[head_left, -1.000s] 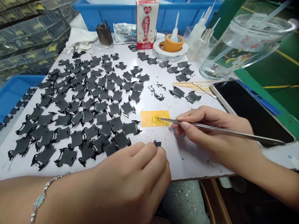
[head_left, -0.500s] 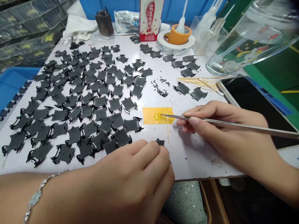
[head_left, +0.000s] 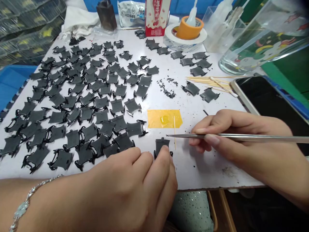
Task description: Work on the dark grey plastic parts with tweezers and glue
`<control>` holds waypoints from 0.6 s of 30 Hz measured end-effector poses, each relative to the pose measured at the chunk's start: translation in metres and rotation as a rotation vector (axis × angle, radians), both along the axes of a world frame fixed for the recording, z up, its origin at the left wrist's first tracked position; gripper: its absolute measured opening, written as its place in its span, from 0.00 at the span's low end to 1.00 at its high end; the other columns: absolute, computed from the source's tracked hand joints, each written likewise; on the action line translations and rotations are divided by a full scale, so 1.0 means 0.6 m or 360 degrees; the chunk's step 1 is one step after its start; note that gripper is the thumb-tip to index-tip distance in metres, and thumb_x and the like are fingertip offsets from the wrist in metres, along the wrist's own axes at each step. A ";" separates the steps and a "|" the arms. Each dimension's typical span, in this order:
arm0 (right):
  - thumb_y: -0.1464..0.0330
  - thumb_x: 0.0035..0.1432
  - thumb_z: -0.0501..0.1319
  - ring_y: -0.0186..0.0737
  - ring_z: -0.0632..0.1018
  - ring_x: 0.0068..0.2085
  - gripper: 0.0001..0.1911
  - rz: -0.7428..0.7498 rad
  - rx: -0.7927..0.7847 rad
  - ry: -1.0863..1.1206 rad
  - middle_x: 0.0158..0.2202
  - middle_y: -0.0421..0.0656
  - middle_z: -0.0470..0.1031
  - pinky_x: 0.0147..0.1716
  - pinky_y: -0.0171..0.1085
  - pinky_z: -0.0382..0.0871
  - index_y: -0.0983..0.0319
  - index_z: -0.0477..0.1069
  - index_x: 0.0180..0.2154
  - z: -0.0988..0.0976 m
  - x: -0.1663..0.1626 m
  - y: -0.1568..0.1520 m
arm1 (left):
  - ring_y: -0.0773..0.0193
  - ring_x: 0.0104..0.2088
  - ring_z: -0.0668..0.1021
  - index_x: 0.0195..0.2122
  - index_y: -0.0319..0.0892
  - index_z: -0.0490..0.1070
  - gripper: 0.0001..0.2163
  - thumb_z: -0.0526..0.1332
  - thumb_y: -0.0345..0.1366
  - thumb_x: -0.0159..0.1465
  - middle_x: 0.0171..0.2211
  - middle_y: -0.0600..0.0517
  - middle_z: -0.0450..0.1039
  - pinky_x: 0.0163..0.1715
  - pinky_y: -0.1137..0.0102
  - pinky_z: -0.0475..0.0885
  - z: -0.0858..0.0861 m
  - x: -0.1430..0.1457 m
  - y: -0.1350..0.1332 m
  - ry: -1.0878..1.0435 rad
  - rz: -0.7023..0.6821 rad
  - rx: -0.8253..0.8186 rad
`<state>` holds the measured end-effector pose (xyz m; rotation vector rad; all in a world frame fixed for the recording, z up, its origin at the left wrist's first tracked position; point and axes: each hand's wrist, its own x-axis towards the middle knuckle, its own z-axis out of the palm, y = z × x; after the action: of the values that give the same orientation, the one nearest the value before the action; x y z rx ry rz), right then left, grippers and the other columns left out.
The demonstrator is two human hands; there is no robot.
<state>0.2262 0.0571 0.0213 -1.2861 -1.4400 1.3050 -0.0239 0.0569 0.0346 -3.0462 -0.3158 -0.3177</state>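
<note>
My left hand [head_left: 142,183] is closed at the table's front edge, its fingertips on a small black plastic part [head_left: 162,145] that has a tab on top and clips at its sides. My right hand [head_left: 231,138] pinches a pair of metal tweezers [head_left: 224,138]. The tweezers' tips point left, just above and right of the part; a tiny dark speck shows at them. Behind the tips lies a strip of yellow tape [head_left: 154,119] with a glossy yellowish drop [head_left: 165,120] on it. A toothpick [head_left: 174,130] rests across the tape's right part.
Many similar black parts [head_left: 87,114] cover the table's left side, several more the back right. Tiny black bits [head_left: 169,88] lie mid-table. Toothpicks [head_left: 207,82], a phone [head_left: 270,100], a clear cup [head_left: 260,48], tape rolls [head_left: 190,29] and a drink carton [head_left: 156,19] stand around the back and right.
My right hand has drawn the tweezers' tips off the drop on the tape, toward me and close to the black part. More of the part now shows at my left fingertips.
</note>
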 end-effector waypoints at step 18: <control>0.67 0.53 0.71 0.34 0.81 0.29 0.05 0.0018 0.0065 -0.0246 0.29 0.35 0.83 0.29 0.29 0.75 0.53 0.77 0.27 -0.002 -0.002 -0.001 | 0.58 0.31 0.80 0.49 0.32 0.72 0.16 0.46 0.27 0.70 0.52 0.38 0.77 0.24 0.65 0.73 -0.002 0.000 0.002 0.0046 0.0003 -0.0003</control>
<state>0.2252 0.0568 0.0204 -1.3787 -1.5743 1.1991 -0.0238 0.0578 0.0336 -3.0493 -0.3171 -0.2731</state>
